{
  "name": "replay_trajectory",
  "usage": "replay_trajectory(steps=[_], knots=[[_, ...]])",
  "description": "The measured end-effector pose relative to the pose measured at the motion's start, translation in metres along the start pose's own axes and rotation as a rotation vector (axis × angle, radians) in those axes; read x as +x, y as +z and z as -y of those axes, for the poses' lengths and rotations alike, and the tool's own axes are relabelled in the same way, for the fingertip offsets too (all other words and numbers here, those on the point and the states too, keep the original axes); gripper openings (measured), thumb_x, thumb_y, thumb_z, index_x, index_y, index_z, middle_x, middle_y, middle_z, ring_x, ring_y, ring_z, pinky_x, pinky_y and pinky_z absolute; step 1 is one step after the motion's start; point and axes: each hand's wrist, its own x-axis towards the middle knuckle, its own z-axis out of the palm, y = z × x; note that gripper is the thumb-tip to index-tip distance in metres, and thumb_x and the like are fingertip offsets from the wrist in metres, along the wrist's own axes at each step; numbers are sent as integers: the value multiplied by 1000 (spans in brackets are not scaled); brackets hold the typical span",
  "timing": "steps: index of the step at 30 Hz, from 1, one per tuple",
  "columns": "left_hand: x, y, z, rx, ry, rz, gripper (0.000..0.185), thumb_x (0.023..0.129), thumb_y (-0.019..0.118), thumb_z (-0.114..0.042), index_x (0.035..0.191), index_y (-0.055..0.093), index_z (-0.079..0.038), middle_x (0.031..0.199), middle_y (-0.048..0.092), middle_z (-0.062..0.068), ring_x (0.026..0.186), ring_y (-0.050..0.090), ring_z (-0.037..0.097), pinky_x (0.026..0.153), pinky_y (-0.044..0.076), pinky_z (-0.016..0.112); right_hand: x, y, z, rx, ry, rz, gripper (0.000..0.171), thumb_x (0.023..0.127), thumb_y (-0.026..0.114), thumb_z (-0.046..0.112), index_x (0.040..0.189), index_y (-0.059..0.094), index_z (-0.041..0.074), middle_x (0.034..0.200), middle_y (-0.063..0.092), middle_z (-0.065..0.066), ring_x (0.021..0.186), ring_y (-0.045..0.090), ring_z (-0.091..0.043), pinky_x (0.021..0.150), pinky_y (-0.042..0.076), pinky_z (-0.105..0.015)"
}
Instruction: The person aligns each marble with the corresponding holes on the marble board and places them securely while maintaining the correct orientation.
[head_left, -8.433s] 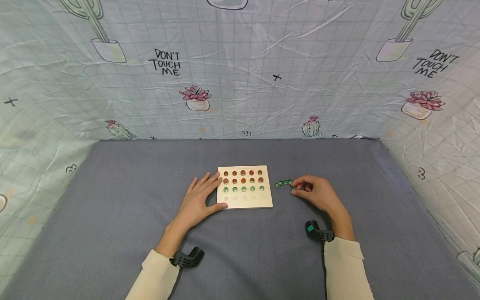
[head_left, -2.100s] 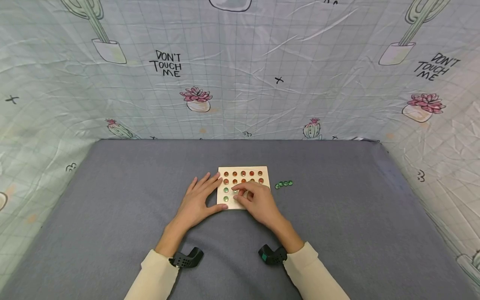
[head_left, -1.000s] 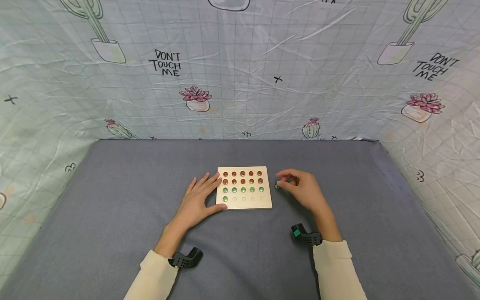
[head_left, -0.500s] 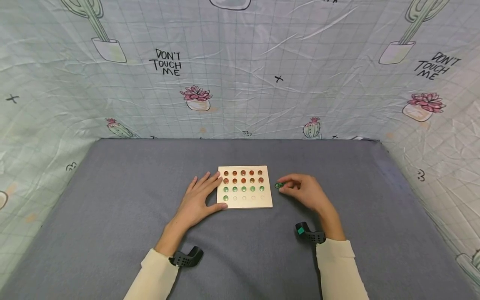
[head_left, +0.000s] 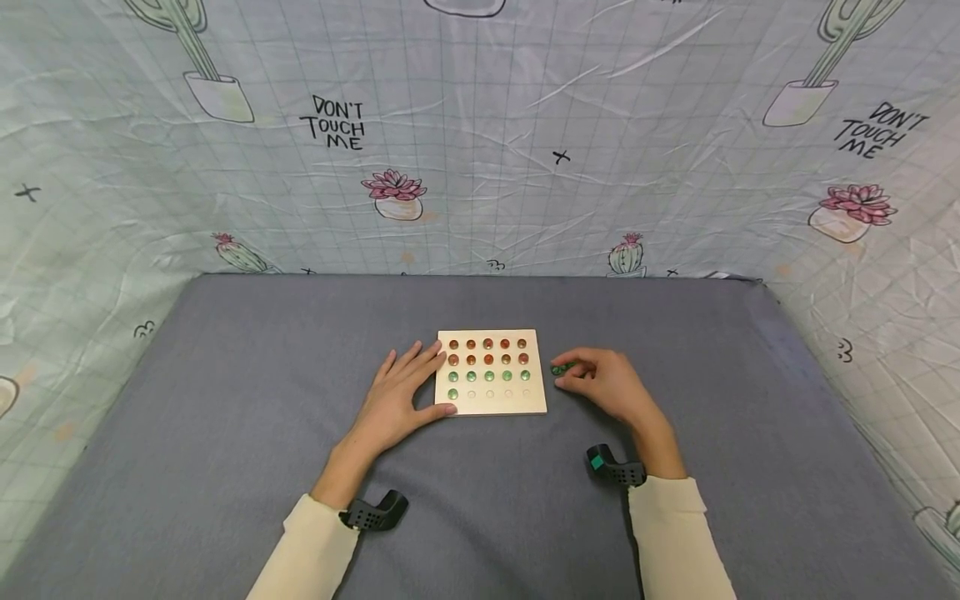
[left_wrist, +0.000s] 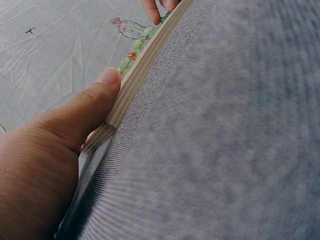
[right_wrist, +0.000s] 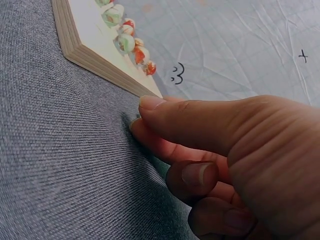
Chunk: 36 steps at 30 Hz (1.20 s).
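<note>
Fingers of the right hand (head_left: pixel 607 385), back from the wooden board (head_left: pixel 491 372), now pinch at the loose green beads (head_left: pixel 561 367) beside its right edge, while the left hand (head_left: pixel 396 400) stays flat, bracing it.

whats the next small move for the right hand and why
Probably lift one green glass bead from the loose beads its fingertips touch and carry it toward the wooden peg board: its near row holds one green bead, and the left hand steadies the board.
</note>
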Motion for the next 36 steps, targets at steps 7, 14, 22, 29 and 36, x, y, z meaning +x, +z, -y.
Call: replay_trajectory(steps=[7, 14, 22, 29, 36], knots=[[1, 0, 0, 1, -1, -1, 81, 81, 71, -51, 147, 40, -14, 153, 32, 1, 142, 22, 26, 116, 5, 48, -1, -1, 1, 4, 35, -2, 22, 84, 75, 14, 106, 73, 10, 77, 70, 3, 56, 53, -17, 52, 41, -29], [1, 0, 0, 7, 2, -5, 81, 81, 70, -52, 147, 40, -15, 153, 32, 0, 142, 23, 26, 116, 5, 48, -2, -4, 0, 13, 58, 11, 18, 85, 75, 16, 103, 73, 12, 76, 68, 3, 54, 51, -17, 52, 41, -29], [0, 1, 1, 2, 0, -7, 81, 81, 70, -52, 147, 41, -14, 153, 33, 1, 142, 22, 26, 116, 5, 48, -3, -5, -1, 19, 57, 46, 19, 84, 75, 18, 102, 73, 11, 76, 68, 2, 54, 51, -18, 54, 42, -30], [-1, 1, 0, -4, 3, -15, 81, 81, 71, -51, 147, 42, -14, 153, 33, 1, 142, 23, 27, 116, 5, 48, -4, -6, -5, 23, 52, 65, 20, 83, 77, 19, 100, 73, 11, 76, 67, 2, 58, 54, -18, 55, 42, -30], [-1, 2, 0, -1, 2, -16, 81, 81, 71, -52, 147, 42, -14, 153, 33, 1, 142, 23, 27, 116, 5, 48, -4, -6, -6, 14, 38, 67, 16, 82, 77, 16, 97, 73, 11, 76, 64, 2, 60, 54, -18, 54, 43, -28]])
